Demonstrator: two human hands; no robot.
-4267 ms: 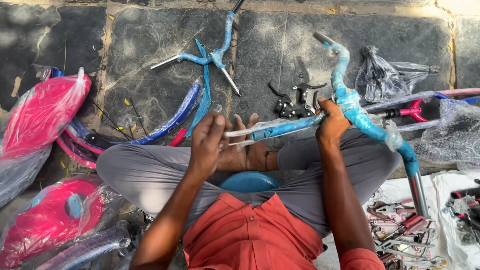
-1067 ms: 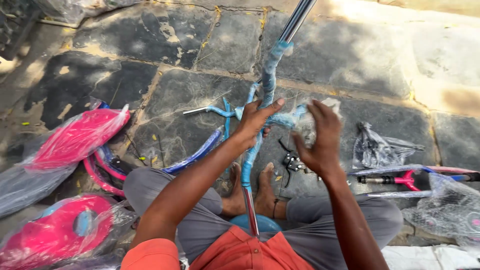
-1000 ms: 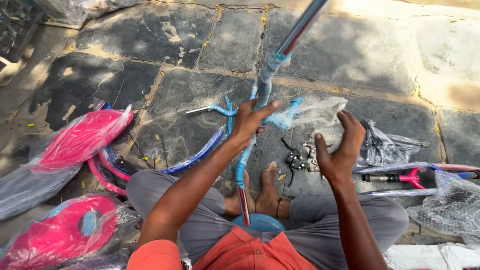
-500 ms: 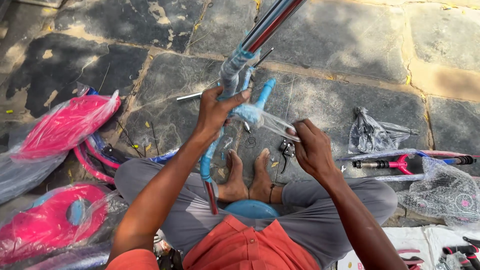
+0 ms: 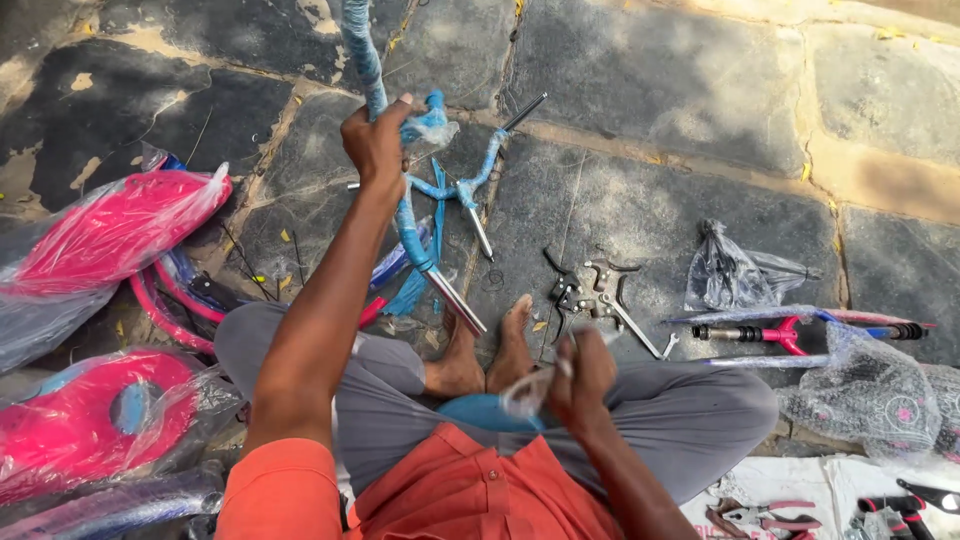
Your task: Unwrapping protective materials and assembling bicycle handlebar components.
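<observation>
Head view looks down on a stone-paved floor (image 5: 700, 90) of large dark slabs with pale sandy joints, lit by dappled sun; it appears to be outdoors. A person in an orange shirt and grey trousers sits cross-legged on it, bare feet together. Left hand (image 5: 375, 145) is raised, fingers clenched around a blue-wrapped bicycle tube (image 5: 405, 215), which stands steeply tilted, its bare metal end (image 5: 458, 302) low near the feet and its upper part running out of the top of the frame. Right hand (image 5: 582, 380) is low over the lap, fingers pinched on a strip of clear plastic wrapping (image 5: 525, 392), well apart from the tube. On the floor beyond the tube lies a blue bicycle fork (image 5: 470, 185) with metal ends. Just ahead of the feet lie black and silver brake parts (image 5: 590, 295). Further right lie a crumpled clear plastic bag (image 5: 735, 275) and a pink-and-black part in plastic (image 5: 790, 332). At the left edge are pink parts in plastic bags (image 5: 110, 235), one above another. Pliers (image 5: 765, 518) lie on a white cloth (image 5: 810, 480) at the lower right.
</observation>
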